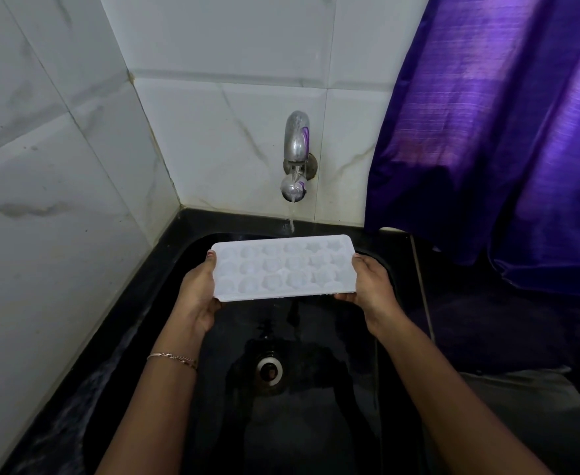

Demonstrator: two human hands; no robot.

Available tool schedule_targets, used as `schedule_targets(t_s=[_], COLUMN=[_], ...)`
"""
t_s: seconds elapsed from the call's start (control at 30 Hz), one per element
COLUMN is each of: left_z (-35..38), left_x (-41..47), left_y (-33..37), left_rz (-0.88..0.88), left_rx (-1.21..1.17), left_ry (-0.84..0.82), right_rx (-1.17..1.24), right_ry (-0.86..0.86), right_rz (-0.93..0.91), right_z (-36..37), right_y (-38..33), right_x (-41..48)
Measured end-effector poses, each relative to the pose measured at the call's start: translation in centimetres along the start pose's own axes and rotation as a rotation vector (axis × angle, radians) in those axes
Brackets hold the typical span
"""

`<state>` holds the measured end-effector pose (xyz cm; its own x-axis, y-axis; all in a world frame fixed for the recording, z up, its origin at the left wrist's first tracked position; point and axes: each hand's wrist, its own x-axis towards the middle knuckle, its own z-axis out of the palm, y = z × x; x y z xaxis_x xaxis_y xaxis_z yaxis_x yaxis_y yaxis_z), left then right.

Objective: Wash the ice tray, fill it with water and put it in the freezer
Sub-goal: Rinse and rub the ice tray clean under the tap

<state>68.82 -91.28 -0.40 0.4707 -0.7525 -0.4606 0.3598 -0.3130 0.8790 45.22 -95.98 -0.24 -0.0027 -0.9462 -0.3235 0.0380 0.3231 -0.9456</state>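
Both grips, left hand (pixel 197 296) and right hand (pixel 372 286), grasp the ice tray (pixel 283 267) above the wet sink (pixel 316 423).

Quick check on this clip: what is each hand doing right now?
Left hand: grips the left end of the ice tray.
Right hand: grips the tray's right end.

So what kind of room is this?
Most likely a kitchen or a washing corner. There is a black sink with a drain, and a metal tap on the tiled wall with water running. The left hand and right hand hold an ice tray over the sink.
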Motion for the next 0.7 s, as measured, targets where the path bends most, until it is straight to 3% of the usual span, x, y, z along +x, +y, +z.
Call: schedule_targets(t_s=[0.7], left_z=[-0.24], left_x=[-0.07], left_y=[-0.03], left_rz=[-0.002], left_rx=[-0.005], left_ry=[0.007], right_rx=[-0.005], right_ry=[-0.011], right_rz=[-0.03], right_z=[0.18], right_y=[-0.59], right_x=[-0.54])
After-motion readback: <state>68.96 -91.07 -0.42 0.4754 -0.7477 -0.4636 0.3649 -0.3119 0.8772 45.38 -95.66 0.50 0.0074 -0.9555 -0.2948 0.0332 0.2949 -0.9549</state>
